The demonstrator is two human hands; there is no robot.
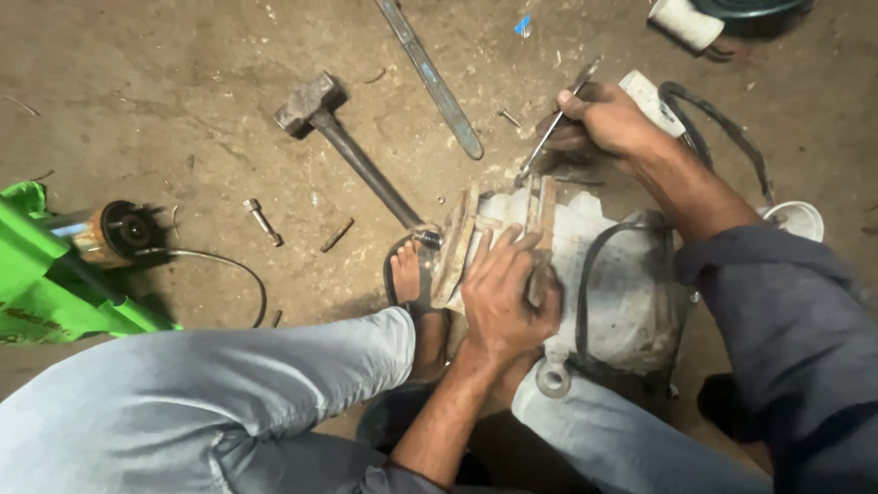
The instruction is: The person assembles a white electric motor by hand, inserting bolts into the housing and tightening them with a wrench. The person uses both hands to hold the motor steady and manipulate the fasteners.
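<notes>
You're bracing the grey motor housing (622,293) on the dirt floor (183,110) between your knees, with the rusty flanged end (466,242) facing away from you. Your left hand (508,297) is pressing down over that flange, fingers (512,245) spread and curled over the plates, apparently pinning it so it's not shifting. Your right hand (604,123) is pinching a thin metal tool (553,128) near its upper end, tip angling down toward the top of the flange; can't tell whether it's touching. Your bare foot (407,274) is sitting against the flange's left side, looks like extra bracing. A black cable (722,128) is looping behind the housing. The sledgehammer (343,137) is lying just left, handle pointing at the flange, within reach. A long flat bar (434,82) is lying beyond it, a loose bolt (262,221) well to the left.
</notes>
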